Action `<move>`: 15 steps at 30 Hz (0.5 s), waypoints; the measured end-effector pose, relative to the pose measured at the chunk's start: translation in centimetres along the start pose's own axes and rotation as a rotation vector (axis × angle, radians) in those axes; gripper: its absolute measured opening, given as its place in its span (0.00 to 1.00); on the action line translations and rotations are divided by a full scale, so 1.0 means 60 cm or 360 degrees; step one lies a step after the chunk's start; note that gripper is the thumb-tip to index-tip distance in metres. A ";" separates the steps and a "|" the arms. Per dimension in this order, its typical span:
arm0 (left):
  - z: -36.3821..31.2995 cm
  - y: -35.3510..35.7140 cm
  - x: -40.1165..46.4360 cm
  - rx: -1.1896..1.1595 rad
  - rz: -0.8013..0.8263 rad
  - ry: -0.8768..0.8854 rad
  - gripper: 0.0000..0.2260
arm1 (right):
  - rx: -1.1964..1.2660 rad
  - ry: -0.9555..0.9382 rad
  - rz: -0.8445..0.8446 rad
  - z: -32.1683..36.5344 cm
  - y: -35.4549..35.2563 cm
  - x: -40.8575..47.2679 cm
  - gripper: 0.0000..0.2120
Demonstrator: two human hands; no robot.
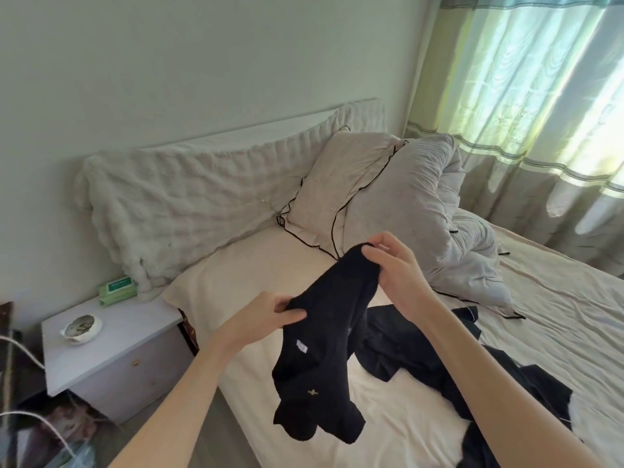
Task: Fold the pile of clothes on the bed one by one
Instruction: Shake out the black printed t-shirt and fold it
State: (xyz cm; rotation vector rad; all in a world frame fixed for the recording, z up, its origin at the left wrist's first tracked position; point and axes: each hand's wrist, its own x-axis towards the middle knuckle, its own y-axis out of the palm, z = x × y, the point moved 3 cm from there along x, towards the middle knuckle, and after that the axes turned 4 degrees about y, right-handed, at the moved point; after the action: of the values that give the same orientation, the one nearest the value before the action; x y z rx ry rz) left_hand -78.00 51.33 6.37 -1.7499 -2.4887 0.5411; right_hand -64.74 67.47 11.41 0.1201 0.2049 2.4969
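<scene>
Fingers (287,310) of the left hand (266,315) curl round a fold of a black garment (324,346), thumb on top, pinching the cloth at its left upper edge. The right hand (395,271) grips the same garment higher up, its fingers (371,258) bunched over the topmost part of the cloth, so that the garment hangs slantwise between the two hands above the bed (270,258). Its lower part droops free in the air over the white sheet, showing a small white label (301,346) and a little pale mark (312,393) lower down. Both bare forearms reach in from the bottom of the view. On the bed, just right of and below the held garment, lies the pile of dark clothes (422,359), rumpled and spread towards the lower right corner. Nearer the wall, a cream pillow with dark piping (341,190) leans against a grey crumpled duvet (435,214), and a long ridged cushion (189,204) runs along the headboard. Left of the bed stands a pale bedside cabinet (111,356) carrying a small patterned dish (81,327) and a green packet of wipes (118,290). Striped green curtains (540,96) hang at the right, lit from behind.
</scene>
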 end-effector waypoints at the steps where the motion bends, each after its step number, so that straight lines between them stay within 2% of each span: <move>1: -0.001 -0.006 -0.002 -0.0012 -0.0082 0.0032 0.07 | -0.0046 0.0007 -0.0035 -0.001 -0.009 0.003 0.08; 4: -0.033 -0.019 0.000 0.0152 -0.0295 0.0208 0.06 | -0.0779 -0.0013 0.0091 -0.012 -0.013 0.002 0.02; 5: -0.049 -0.019 0.002 0.0251 -0.0322 0.0266 0.06 | -0.1035 0.0013 0.0172 -0.023 -0.009 -0.002 0.04; 8: -0.083 -0.009 0.012 0.0470 -0.0382 0.0355 0.07 | -0.1459 0.0079 0.0239 -0.054 0.010 -0.021 0.20; 10: -0.094 -0.001 0.019 0.0542 -0.0440 0.0340 0.03 | -0.1511 -0.0026 0.0186 -0.065 0.027 -0.032 0.24; 11: -0.096 0.002 0.021 0.0566 -0.0463 0.0327 0.02 | -0.1500 -0.0099 0.0143 -0.069 0.032 -0.036 0.22; 14: -0.093 0.008 0.021 0.0581 -0.0361 0.0314 0.02 | -0.1293 -0.0271 -0.0037 -0.066 0.032 -0.040 0.03; 15: -0.087 0.010 0.020 0.0578 -0.0269 0.0298 0.02 | -0.1165 -0.0255 -0.0058 -0.062 0.027 -0.041 0.07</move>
State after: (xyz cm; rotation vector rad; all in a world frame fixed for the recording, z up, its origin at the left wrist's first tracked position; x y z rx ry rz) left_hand -76.63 53.93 10.89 -1.3754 -2.2140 0.7235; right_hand -64.21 64.24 7.92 0.0095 -0.7571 2.3523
